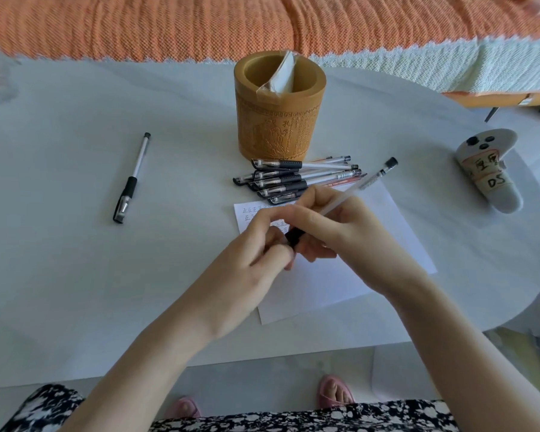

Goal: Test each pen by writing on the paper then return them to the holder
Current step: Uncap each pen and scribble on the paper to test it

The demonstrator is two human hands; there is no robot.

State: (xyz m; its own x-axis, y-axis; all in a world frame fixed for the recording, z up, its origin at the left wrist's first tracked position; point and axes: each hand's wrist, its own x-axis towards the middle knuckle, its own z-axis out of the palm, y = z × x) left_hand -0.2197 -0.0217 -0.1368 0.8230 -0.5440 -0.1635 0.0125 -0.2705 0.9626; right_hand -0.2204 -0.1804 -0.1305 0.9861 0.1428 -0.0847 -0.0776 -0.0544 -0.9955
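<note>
Black-and-white floral fabric fills the bottom edge, with pink slippers on the floor just beyond it. Both forearms reach over the pale grey tabletop and meet above a white sheet of paper, which has rows of handwritten characters at its upper left corner. The right hand has its grip curled round a clear-barrelled pen with a black rubber sleeve. The pen slants up and to the right, and its black end cap sticks out past the knuckles. The left hand has its grip pinching the pen's lower black end, where the two hands touch; the tip itself is hidden by the fingers. A pile of capped black-and-clear pens lies across the paper's far edge, against the foot of a carved golden-brown cylindrical holder that has crumpled clear plastic inside. One more capped pen lies well apart to the left. A white labelled controller sits at the far right, and an orange woven cloth lies beyond the tabletop.
</note>
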